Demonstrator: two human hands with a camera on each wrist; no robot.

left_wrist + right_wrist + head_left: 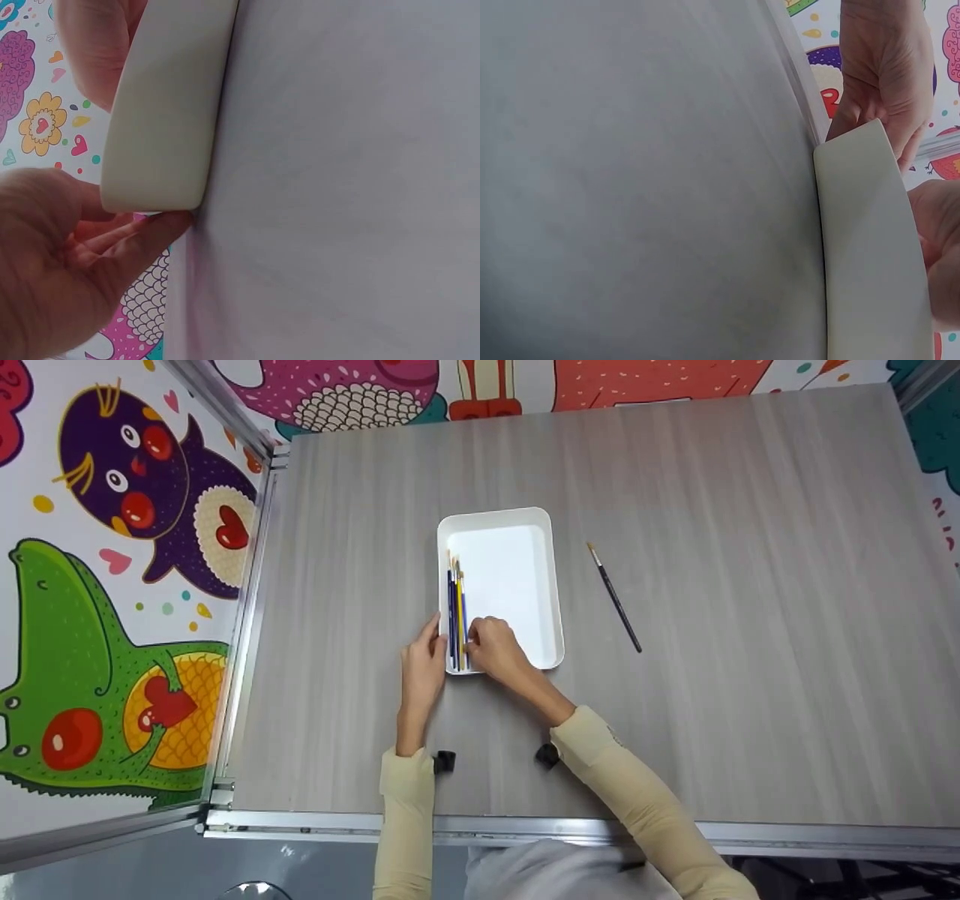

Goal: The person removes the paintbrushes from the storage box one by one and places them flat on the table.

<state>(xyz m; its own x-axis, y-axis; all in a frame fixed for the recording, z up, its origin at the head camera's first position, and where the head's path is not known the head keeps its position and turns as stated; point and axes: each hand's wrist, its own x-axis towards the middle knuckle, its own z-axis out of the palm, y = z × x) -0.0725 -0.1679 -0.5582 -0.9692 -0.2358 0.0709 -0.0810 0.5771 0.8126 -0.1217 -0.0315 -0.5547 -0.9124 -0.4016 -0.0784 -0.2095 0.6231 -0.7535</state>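
Observation:
A white tray (pixel 510 514) lies on the table, with several paintbrushes (pixel 453 607) side by side along its left wall, bristles pointing to the far end. My left hand (pixel 423 671) holds the tray's near left corner, thumb over the rim and fingers along the outside. Inside the tray my right hand (pixel 499 649), with curled fingers, pinches the handle of the rightmost, blue paintbrush (pixel 464 604). Outside, to the right, lies a dark-handled paintbrush (pixel 616 600). In both wrist views the tray wall (pixel 161 135) hides the brushes, and the right fingertips are out of sight.
The tray rests on a grey wood-grain table (pixel 750 622) with a metal rail (pixel 525 829) along its front edge. Two small black objects (pixel 445 761) are by the sleeves. Panels with cartoon pictures (pixel 120 585) border the left and far sides.

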